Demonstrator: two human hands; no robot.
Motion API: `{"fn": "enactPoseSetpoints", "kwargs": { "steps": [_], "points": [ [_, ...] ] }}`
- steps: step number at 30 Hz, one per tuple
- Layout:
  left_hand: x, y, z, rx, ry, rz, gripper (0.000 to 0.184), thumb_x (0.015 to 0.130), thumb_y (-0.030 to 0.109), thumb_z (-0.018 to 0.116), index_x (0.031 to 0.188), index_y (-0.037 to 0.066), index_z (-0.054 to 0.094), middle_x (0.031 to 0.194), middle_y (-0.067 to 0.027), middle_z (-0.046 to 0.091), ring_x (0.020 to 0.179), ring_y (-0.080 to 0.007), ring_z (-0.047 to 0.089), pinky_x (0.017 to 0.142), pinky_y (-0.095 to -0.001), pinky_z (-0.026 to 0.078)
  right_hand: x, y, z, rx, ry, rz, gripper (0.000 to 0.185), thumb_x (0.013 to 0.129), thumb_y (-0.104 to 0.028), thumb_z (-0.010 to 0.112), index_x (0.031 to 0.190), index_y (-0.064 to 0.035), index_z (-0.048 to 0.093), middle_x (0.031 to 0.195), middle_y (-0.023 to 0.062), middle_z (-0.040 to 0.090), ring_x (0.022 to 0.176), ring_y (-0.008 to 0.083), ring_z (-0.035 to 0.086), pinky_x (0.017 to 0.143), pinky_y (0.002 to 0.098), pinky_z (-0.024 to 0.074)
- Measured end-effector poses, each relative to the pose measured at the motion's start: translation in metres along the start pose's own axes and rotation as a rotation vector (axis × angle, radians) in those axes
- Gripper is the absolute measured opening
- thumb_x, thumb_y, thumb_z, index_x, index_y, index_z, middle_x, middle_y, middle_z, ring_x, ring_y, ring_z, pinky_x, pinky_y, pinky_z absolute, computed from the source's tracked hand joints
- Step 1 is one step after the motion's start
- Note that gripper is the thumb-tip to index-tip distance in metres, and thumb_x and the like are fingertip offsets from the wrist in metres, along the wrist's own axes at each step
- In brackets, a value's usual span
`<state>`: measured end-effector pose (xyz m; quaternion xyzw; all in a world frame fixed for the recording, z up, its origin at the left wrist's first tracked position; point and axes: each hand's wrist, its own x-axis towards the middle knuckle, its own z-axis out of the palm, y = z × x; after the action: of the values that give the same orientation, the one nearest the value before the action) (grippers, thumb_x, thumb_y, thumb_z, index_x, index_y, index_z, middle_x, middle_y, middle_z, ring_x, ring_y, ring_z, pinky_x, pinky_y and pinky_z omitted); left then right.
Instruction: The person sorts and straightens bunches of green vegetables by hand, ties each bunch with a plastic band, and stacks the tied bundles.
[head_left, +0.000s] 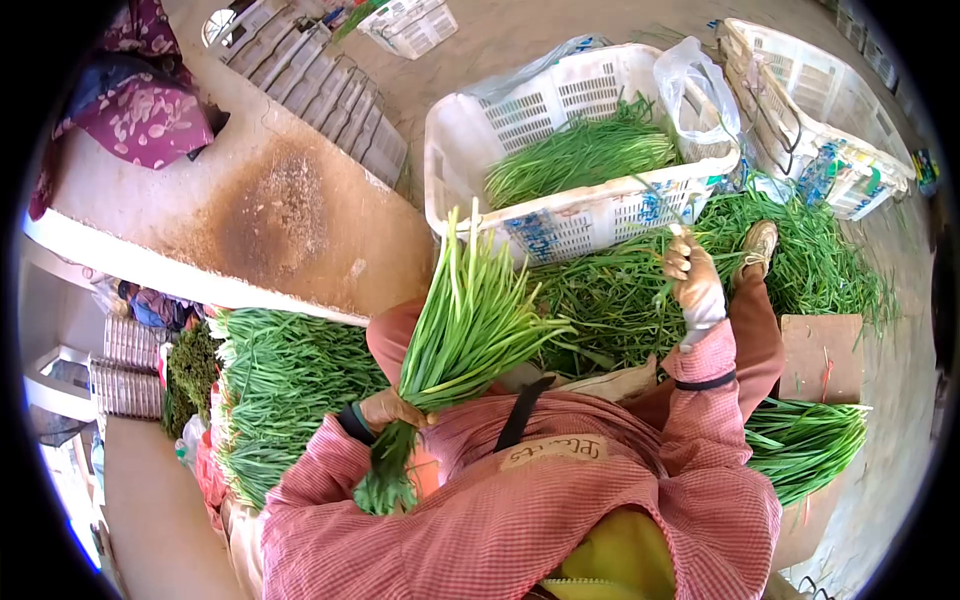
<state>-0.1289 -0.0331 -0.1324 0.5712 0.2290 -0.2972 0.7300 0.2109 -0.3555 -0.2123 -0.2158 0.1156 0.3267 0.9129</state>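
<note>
Left grip [393, 410] wraps tight around one bunch of green stalks [465, 320], held before the torso, pale ends up. Right grip [695, 280] is narrow, fingers curled by a thin blade; can't tell if it's pinched. Ahead: one white crate [600, 218] containing one heap of greens [590, 150], second crate [860, 170] to its right. One pile [290, 390] left, one bundle [805, 445] right.
</note>
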Motion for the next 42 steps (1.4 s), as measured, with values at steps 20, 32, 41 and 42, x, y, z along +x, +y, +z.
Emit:
{"fn": "enactPoseSetpoints", "kwargs": {
  "steps": [20,32,41,42],
  "points": [
    [0.024,-0.067,0.032,-0.007,0.044,0.254,0.052,0.058,-0.014,0.067,0.103,0.005,0.053,0.079,-0.0038,0.059,0.072,-0.0143,0.055,0.064,-0.0243,0.045,-0.05,0.139,0.048,-1.889,-0.475,-0.093,0.053,0.072,-0.043,0.063,0.104,-0.0014,0.059,0.121,0.0149,0.049,0.115,0.0264,0.043,0.096,0.0356,0.0334],
    [0.017,-0.069,0.057,0.072,0.421,0.229,0.035,0.061,-0.011,0.064,0.091,0.005,0.059,0.082,-0.0024,0.06,0.076,-0.0135,0.055,0.073,-0.0254,0.043,-0.009,0.032,-0.053,-2.457,0.938,-0.574,0.084,0.069,-0.038,0.069,0.131,-0.0029,0.025,0.118,0.0188,0.044,0.107,0.031,0.044,0.091,0.0387,0.0384],
    [0.023,-0.068,0.075,-0.061,0.318,0.345,0.043,0.062,-0.008,0.069,0.101,0.006,0.059,0.086,-0.0032,0.062,0.082,-0.0135,0.057,0.08,-0.0282,0.044,-0.066,0.162,0.051,-1.72,-0.551,-0.128,0.043,0.077,-0.037,0.06,0.1,-0.0013,0.06,0.118,0.0169,0.048,0.114,0.033,0.038,0.095,0.0419,0.0312],
    [0.021,-0.065,0.074,-0.081,0.212,0.386,0.046,0.061,-0.006,0.071,0.103,0.006,0.058,0.087,-0.0039,0.062,0.085,-0.0141,0.057,0.081,-0.0291,0.044,-0.065,0.156,0.046,-1.601,-0.494,-0.029,0.033,0.079,-0.032,0.059,0.092,-0.0022,0.064,0.108,0.0165,0.056,0.103,0.0299,0.051,0.089,0.0388,0.0383]
  ]
}}
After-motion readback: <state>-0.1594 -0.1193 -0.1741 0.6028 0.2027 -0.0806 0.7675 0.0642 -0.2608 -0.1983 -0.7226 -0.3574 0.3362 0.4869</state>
